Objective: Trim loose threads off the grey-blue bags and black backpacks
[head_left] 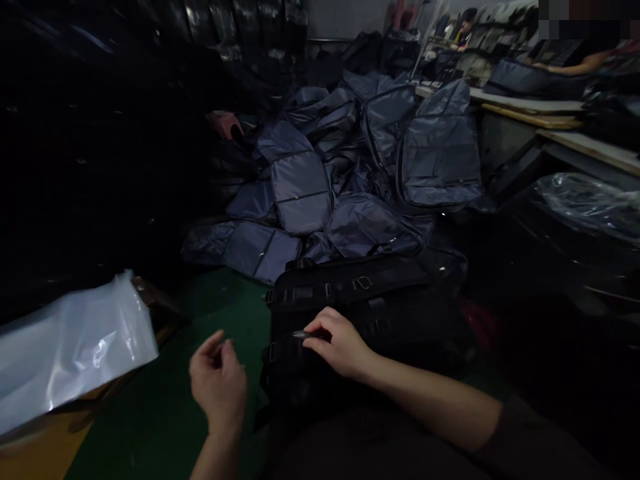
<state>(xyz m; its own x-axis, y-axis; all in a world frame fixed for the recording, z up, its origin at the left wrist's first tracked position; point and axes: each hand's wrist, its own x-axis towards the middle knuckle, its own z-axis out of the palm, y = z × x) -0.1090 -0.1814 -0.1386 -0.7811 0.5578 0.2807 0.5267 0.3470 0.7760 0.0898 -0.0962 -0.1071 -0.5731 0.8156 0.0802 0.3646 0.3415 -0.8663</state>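
Note:
My right hand [341,345] is closed in a pinch on a small pointed metal tool [300,335], most of it hidden by the fingers. The tool's tip points left, over a black backpack [350,303] lying in front of me with its straps and buckles facing up. To the left of the backpack, my left hand [220,380] is raised over the green floor [210,303]. Its fingers curl in toward the thumb; whatever is between them, if anything, is too small to make out.
Several dark blue backpacks [303,190] lie heaped beyond the black one. Clear plastic bags [80,347] lie on a stand at the left. A pink stool [226,125] stands farther back. Worktables [530,103] line the right, where another person's arm [583,67] rests.

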